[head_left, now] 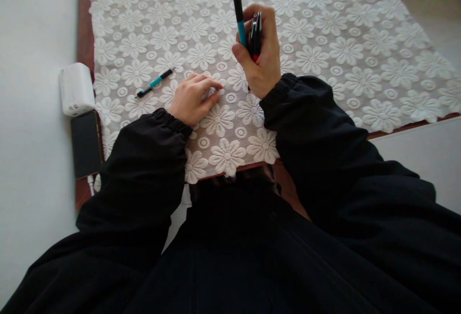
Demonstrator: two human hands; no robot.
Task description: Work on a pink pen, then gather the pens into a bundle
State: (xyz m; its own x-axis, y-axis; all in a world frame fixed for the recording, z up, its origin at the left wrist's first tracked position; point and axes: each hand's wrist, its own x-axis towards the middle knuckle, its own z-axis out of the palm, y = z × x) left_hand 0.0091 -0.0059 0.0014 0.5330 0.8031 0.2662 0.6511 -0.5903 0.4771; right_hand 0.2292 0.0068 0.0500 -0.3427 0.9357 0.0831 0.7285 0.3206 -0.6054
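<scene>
Taking the white lace cloth (324, 54) with its flower pattern as the landmark, a white charger block (75, 88) sits just off its left edge, against the pale wall, and a dark phone (86, 143) lies just below that block, also beside the cloth's left edge on the brown tabletop (83, 30). On the cloth itself, near its left side, a single pen (154, 82) with a teal and black barrel lies flat and slanted, apart from both hands. To its right the left hand (194, 98) rests palm down on the cloth, fingers curled loosely and touching the lace, its grip holding nothing. Further right, over the middle of the cloth, the right hand (261, 52) is raised off the surface with its grip closed around a bundle of pens (255, 35); one teal and black pen stands up out of the fist, while the others, dark with a bit of red showing, are tucked inside the fingers. Black sleeves cover both arms.
</scene>
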